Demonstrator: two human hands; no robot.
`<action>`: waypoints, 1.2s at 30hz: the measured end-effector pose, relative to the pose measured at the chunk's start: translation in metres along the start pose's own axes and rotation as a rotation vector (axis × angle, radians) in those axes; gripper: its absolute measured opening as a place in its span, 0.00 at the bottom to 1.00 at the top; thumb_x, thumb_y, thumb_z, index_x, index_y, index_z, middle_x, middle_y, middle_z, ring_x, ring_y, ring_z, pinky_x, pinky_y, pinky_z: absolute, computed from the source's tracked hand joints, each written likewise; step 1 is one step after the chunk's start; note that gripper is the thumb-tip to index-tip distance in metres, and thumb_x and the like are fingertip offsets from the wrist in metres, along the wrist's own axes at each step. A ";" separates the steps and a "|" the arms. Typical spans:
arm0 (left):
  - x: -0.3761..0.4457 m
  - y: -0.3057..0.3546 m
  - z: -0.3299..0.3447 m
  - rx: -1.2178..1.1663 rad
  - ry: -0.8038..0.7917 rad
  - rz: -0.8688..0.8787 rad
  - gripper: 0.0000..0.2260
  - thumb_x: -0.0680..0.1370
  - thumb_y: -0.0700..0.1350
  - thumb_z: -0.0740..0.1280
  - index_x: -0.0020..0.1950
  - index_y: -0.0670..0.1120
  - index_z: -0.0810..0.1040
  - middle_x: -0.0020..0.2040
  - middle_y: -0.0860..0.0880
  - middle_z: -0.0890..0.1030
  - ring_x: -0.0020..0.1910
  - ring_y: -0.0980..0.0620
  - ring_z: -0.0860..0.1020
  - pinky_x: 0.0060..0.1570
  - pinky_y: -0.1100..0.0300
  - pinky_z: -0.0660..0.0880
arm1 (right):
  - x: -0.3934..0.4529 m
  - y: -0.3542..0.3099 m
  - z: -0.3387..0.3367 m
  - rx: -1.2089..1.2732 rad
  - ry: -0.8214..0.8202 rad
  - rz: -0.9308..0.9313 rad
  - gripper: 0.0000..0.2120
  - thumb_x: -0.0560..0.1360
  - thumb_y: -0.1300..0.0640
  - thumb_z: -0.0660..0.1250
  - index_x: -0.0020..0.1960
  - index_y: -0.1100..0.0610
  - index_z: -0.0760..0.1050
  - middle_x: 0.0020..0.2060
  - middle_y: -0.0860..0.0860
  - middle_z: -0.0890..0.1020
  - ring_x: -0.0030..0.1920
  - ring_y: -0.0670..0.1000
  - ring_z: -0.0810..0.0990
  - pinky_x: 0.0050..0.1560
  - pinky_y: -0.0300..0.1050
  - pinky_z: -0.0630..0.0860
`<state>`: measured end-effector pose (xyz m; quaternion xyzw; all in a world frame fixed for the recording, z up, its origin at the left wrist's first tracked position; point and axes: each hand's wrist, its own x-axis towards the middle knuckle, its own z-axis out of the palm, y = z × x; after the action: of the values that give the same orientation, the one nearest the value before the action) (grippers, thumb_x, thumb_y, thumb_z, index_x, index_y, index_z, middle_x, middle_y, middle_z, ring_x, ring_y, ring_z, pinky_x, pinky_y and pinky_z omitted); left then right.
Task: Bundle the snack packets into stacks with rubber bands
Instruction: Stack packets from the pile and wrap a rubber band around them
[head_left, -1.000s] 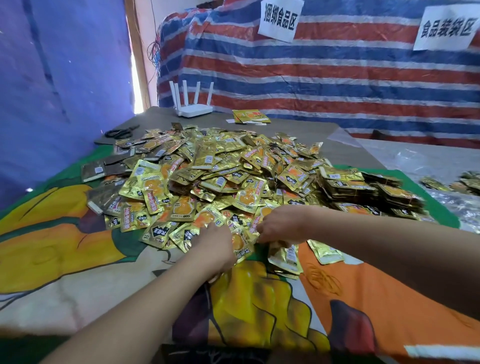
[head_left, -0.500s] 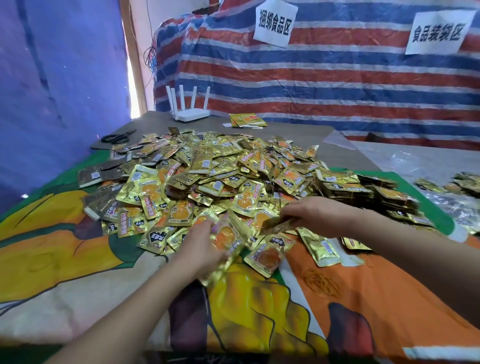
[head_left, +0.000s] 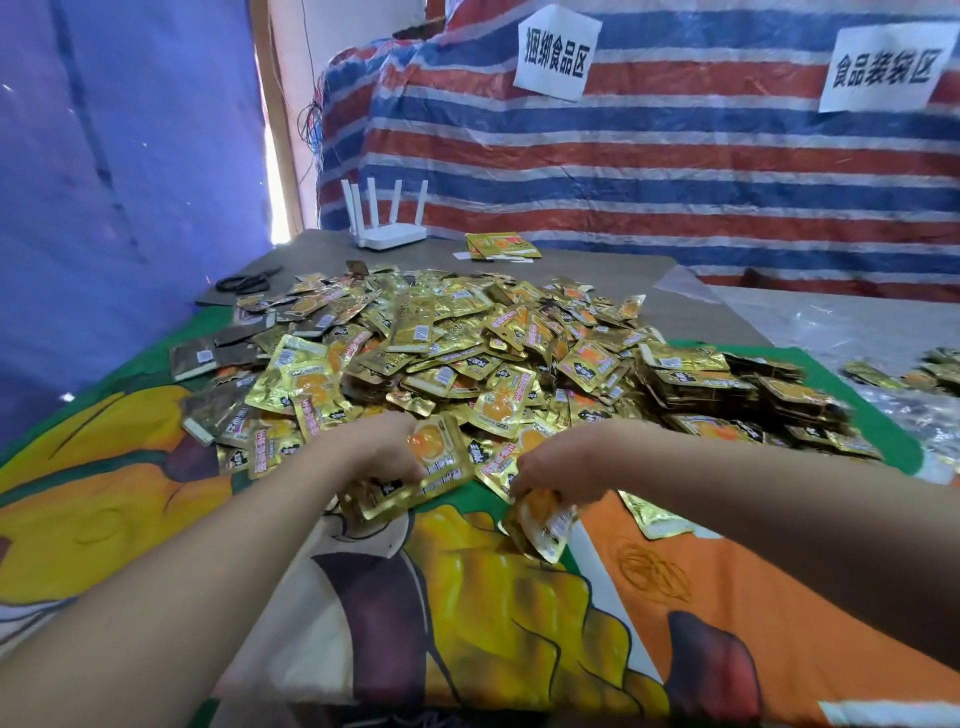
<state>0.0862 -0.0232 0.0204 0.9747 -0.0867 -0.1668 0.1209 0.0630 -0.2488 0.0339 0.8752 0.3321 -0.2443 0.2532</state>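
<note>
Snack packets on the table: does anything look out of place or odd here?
One gold packet lies alone on the orange cloth, apart from the big pile. Otherwise nothing stands out.

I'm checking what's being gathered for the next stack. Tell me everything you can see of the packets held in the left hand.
The packets in the left hand are flat, shiny gold foil pouches, the top one with an orange picture and a printed label. They form a loose, slightly fanned stack, tilted, at the near edge of the pile above the printed cloth. The left hand grips their left side. No rubber band shows around them.
</note>
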 end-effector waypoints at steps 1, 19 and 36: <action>0.004 0.001 0.008 0.057 0.006 -0.013 0.26 0.77 0.52 0.71 0.71 0.44 0.68 0.70 0.44 0.71 0.63 0.45 0.73 0.57 0.53 0.72 | 0.004 0.000 0.001 0.002 0.005 -0.006 0.27 0.78 0.63 0.67 0.75 0.50 0.66 0.64 0.52 0.72 0.51 0.56 0.77 0.48 0.56 0.79; 0.008 0.000 0.036 0.034 0.082 -0.021 0.22 0.76 0.53 0.70 0.65 0.48 0.69 0.68 0.44 0.69 0.67 0.43 0.68 0.61 0.49 0.71 | 0.008 0.013 0.030 -0.142 0.188 0.010 0.19 0.80 0.60 0.64 0.69 0.55 0.66 0.57 0.56 0.77 0.56 0.58 0.74 0.61 0.56 0.71; 0.018 0.005 0.044 0.210 0.202 -0.169 0.21 0.75 0.54 0.69 0.66 0.51 0.72 0.68 0.44 0.71 0.68 0.41 0.68 0.67 0.47 0.64 | 0.001 0.012 0.033 -0.161 0.310 -0.047 0.22 0.79 0.65 0.63 0.71 0.54 0.65 0.57 0.54 0.78 0.56 0.57 0.74 0.60 0.52 0.68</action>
<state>0.0867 -0.0413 -0.0243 0.9976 -0.0090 -0.0678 0.0119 0.0637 -0.2766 0.0116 0.8712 0.4061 -0.0847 0.2625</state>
